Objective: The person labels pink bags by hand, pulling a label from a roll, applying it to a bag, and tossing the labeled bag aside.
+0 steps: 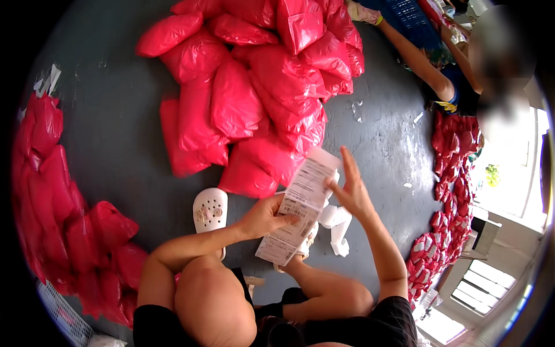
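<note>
My left hand [266,219] grips a strip of printed white paper labels [305,184], with the thumb on top of it. The strip slants over my right foot and bears small print and barcodes. My right hand [353,195] is beside the strip's upper right edge, fingers extended and thumb apart. Whether its thumb touches the paper, I cannot tell. Curled white paper strips [340,232] lie below that hand. Just beyond the labels rises a heap of filled red plastic mailing bags [238,97].
White clogs [211,208] are on my feet. More red bags are piled at the left [56,208] and along the right [448,208]. A blue plastic crate [405,19] and another person's gloved hand [364,13] appear at the upper right. A pale plastic basket [65,314] stands lower left.
</note>
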### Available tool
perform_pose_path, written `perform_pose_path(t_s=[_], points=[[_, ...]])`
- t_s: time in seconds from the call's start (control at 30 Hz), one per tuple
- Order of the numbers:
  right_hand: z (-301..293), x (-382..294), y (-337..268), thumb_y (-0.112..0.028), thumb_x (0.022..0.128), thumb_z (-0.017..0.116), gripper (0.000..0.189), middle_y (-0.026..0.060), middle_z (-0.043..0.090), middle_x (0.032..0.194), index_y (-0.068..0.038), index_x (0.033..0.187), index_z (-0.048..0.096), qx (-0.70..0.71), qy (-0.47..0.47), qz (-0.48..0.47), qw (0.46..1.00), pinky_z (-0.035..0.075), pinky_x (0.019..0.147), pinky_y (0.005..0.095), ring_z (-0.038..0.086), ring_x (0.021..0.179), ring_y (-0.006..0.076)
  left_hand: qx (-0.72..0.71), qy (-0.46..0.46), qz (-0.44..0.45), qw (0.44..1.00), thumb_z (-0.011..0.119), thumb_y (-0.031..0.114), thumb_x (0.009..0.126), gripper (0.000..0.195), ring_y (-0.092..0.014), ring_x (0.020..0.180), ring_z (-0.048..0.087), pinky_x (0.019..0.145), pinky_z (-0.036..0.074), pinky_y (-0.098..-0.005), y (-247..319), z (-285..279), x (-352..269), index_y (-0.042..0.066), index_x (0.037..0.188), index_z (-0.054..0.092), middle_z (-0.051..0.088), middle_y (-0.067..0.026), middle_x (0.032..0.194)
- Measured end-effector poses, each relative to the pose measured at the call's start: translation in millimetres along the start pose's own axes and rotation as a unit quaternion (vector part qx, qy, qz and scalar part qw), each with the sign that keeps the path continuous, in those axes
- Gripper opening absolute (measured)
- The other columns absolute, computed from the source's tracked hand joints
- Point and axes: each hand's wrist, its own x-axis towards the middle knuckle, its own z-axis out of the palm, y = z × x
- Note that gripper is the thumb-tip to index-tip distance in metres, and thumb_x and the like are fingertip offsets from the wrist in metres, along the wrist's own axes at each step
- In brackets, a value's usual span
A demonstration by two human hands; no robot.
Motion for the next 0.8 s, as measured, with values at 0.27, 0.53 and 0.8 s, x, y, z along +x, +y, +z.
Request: perform_pose_path(t_s=[0.27,0.53,0.8], points=[[9.5,28.6,-33.4,-0.021,0.085,0.062,0.031,0.0133,0.067,0.087,-0.003,0.111,0.062,0.221,-0.371,0.103,0.896,0.050,0.072,0.0279,0.064,0.079,0.0179,0.032,0.060,0.004,0.998,0.060,0.003,0.086,0.037,-0.012,0.095,0.058,0.082,0.047,-0.0271,8.1,-10.7,4.0,0.000,0.120,0.047,0.061,-0.0070,0.101],[-2.4,13.3,-46.6,-0.018,0.087,0.060,0.030,0.0111,0.067,0.088,-0.001,0.112,0.061,0.222,-0.377,0.129,0.890,0.049,0.072,0.0275,0.059,0.079,0.0082,0.096,0.041,-0.012,0.995,0.063,0.009,0.083,0.031,-0.013,0.089,0.059,0.077,0.048,-0.0301,15.8,-9.1,11.2,0.000,0.108,0.047,0.061,-0.0113,0.098],[-41.0,86.6,46.2,-0.022,0.087,0.053,0.034,0.0115,0.061,0.103,0.004,0.109,0.059,0.340,-0.366,0.348,0.793,0.053,0.078,0.0358,0.061,0.091,0.0265,0.053,0.020,-0.031,0.998,0.059,0.000,0.082,0.060,-0.014,0.099,0.057,0.084,0.047,-0.0286,15.8,-25.9,-4.1,0.000,0.136,0.033,0.059,-0.0091,0.110]])
